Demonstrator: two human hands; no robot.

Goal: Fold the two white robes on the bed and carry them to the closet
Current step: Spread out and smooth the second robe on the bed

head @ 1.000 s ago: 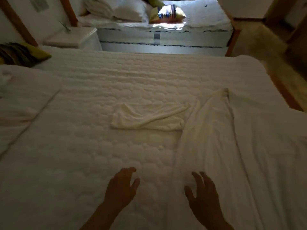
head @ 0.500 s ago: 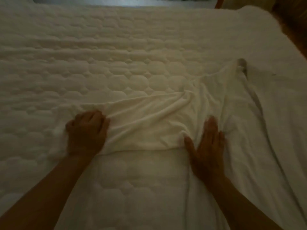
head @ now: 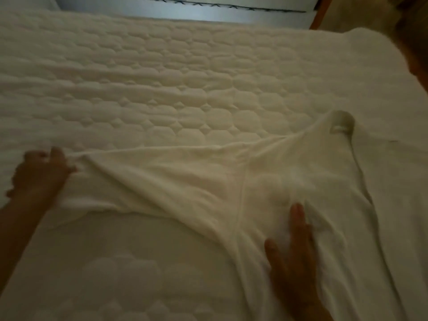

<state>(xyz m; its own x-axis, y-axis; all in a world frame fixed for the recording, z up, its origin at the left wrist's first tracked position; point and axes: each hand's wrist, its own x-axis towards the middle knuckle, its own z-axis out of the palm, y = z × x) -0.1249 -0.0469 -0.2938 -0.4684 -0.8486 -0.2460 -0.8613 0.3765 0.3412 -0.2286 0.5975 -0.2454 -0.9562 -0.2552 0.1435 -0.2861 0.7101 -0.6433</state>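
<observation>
Far left, the left hand (head: 39, 174) curls its fingers round the end of the sleeve (head: 162, 177), which runs taut across the quilted bed (head: 162, 77). Moving right, the sleeve meets the shoulder seam of the white robe (head: 324, 181), spread along the bed's right side. There the right hand (head: 294, 258) lies flat, fingers straight, pinning the body. The danger, I'd say: tug too hard on the left and the cloth slips under that palm, skewing the body and bunching wrinkles into the fold. I can't make out a second robe.
</observation>
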